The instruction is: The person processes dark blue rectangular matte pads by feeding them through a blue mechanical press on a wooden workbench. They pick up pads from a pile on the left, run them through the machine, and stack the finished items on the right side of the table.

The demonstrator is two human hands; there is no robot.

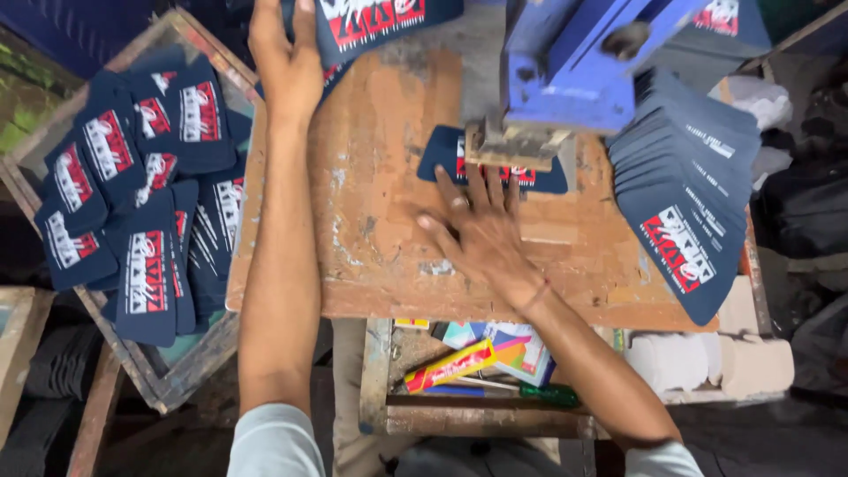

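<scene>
Navy card [446, 152] under blue press [565, 71] | right hand [481, 234] flat, fingers spread | left hand [284, 62] grasping card [371, 22] | tray [132, 371] holds cards [141, 194]

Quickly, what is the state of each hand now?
Left hand: reaching out, touching a printed dark blue card.
Right hand: open, flat, fingertips on card under press.

A single camera, worn on the person's head, is looking almost straight down at a worn wooden table [380, 221], which is filling the middle of the frame. It is sitting close: both forearms are running up from the bottom edge, the left hand [287, 62] reaching to the top border, the right hand [481, 230] lying near centre. The blue press [574, 71] is being cut off by the top edge (no second view is sharing this scene).
</scene>
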